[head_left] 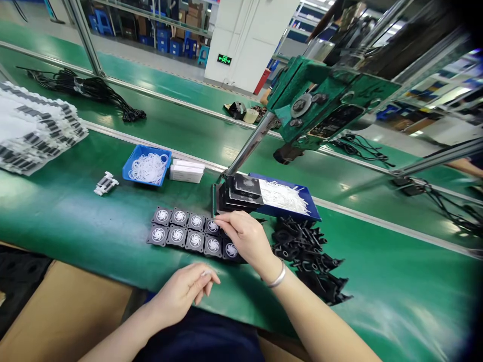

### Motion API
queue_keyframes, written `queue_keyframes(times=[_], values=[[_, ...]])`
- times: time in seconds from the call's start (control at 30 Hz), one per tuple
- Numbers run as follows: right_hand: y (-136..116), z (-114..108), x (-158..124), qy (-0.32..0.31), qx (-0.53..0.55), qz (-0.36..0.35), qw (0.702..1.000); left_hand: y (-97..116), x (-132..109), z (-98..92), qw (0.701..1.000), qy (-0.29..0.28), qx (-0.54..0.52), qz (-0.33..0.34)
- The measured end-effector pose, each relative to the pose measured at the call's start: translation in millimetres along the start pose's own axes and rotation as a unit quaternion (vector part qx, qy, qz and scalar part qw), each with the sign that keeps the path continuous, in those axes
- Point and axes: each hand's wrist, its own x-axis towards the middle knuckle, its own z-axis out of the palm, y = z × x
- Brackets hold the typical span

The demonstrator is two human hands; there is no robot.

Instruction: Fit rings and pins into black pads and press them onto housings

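Observation:
Two rows of square black parts with white spiral discs [177, 235] lie side by side on the green bench. My right hand [245, 236], a silver bangle at its wrist, reaches over the right end of the rows. Its thumb and forefinger pinch together at a disc part [212, 226] in the far row; anything between the tips is too small to make out. Nearer to me, my left hand [184, 289] hovers over the bench edge with curled fingers. A small whitish spot shows at its fingertips, and I cannot tell what it is.
Behind the rows stand a blue tray of white rings [147, 168], white blocks [186, 171] and a blue tray of white strips [285, 196]. A green press [320, 100] overhangs black brackets [305, 251]. Stacked white parts [33, 128] stand left, near a small white piece [106, 183].

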Motion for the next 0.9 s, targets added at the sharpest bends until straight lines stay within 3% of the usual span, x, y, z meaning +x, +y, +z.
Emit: queue_keyframes(times=[0.07,0.2,0.23,0.3,0.37,0.43,0.57,0.67,0.77,0.9], values=[[-0.6,-8.4,3.7,-0.015,-0.034,-0.004,0.999,-0.8,0.2,0.6,1.0,-0.004,-0.01,-0.006],[-16.3,-42.3,7.4,0.082,-0.056,0.024,0.995,-2.3,-1.0,2.6,0.999,0.008,-0.049,-0.013],[-22.7,-48.9,5.3,0.078,-0.027,0.033,0.996,-2.0,-1.3,3.0,0.998,0.011,-0.053,-0.01],[-35.7,-53.9,-3.4,-0.02,0.072,0.041,0.996,0.0,-1.6,3.8,0.999,0.015,-0.036,0.005],[-46.6,-47.2,-16.0,-0.137,0.175,0.051,0.974,3.6,-1.2,4.3,0.999,0.019,0.004,0.03],[-53.6,-34.6,-28.5,-0.163,0.23,0.075,0.956,7.4,-0.4,4.9,0.998,0.024,0.04,0.051],[-56.5,-22.8,-39.2,-0.116,0.252,0.098,0.956,9.2,0.1,7.8,0.996,0.045,0.044,0.064],[-51.5,-31.7,-35.3,-0.055,0.261,0.113,0.957,5.2,-0.9,9.7,0.996,0.083,-0.013,0.041],[-42.8,-38.2,-29.8,0.004,0.191,0.14,0.972,1.0,-2.2,8.9,0.992,0.11,-0.053,0.015],[-32.7,-29.4,-27.0,-0.006,0.099,0.073,0.992,-2.0,-3.7,6.1,0.996,0.088,-0.032,0.006]])
